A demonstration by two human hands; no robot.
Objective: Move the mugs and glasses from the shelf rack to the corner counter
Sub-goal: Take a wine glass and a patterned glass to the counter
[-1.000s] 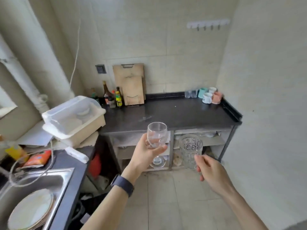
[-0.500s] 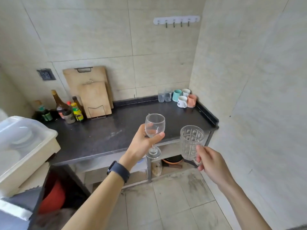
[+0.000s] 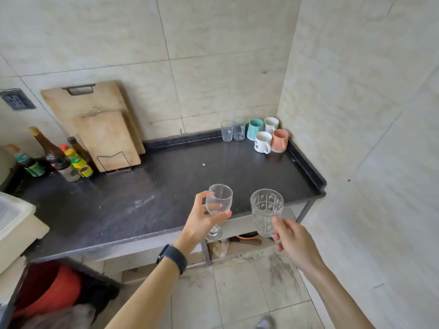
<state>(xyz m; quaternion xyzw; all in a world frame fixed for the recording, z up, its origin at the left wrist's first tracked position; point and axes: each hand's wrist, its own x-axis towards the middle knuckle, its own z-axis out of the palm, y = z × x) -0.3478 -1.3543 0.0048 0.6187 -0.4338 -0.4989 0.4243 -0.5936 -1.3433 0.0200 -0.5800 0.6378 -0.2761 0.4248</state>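
My left hand (image 3: 202, 222) grips a clear wine glass (image 3: 219, 202) by its bowl, upright, over the front edge of the dark counter (image 3: 152, 193). My right hand (image 3: 291, 238) holds a clear patterned tumbler (image 3: 266, 213) near its base, just right of the wine glass. In the far right corner of the counter stand two clear glasses (image 3: 232, 129), a teal mug (image 3: 255, 129), two white mugs (image 3: 262, 142) and a pink mug (image 3: 279, 140). The shelf rack (image 3: 240, 241) under the counter is mostly hidden.
Two wooden cutting boards (image 3: 104, 129) lean on the back wall. Several sauce bottles (image 3: 59, 157) stand at the counter's back left. A white bin (image 3: 14, 224) juts in at the left edge. A red tub (image 3: 50, 286) sits on the floor, lower left.
The view has come closer to the counter and tilted down. Both hands, still holding their glasses, have moved up and forward to the counter's front edge.
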